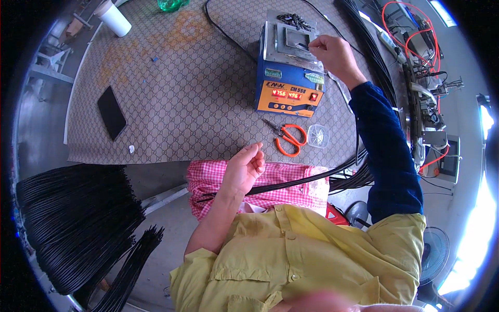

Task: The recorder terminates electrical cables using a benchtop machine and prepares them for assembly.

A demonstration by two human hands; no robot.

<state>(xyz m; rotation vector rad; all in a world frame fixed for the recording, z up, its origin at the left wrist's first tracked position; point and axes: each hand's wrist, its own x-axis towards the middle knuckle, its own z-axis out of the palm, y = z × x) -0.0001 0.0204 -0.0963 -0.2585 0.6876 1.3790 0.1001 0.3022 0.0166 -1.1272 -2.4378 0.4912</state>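
A blue and orange solder pot with a lit red display stands on the table. Over its square metal well, my right hand has thumb and forefinger pinched together. A small thin piece shows at those fingertips, too small to name. My left hand is by the near table edge, fingers curled and thumb against forefinger; what is in them, if anything, is hidden. Orange-handled cutters lie between the pot and the near edge, beside a small clear plastic dish. Black cables run across my lap, over a pink checked cloth.
A black phone lies on the patterned table at left. A white cup stands at far left. Thick bundles of black cable hang at lower left; more cables run along the right edge. A fan stands at lower right.
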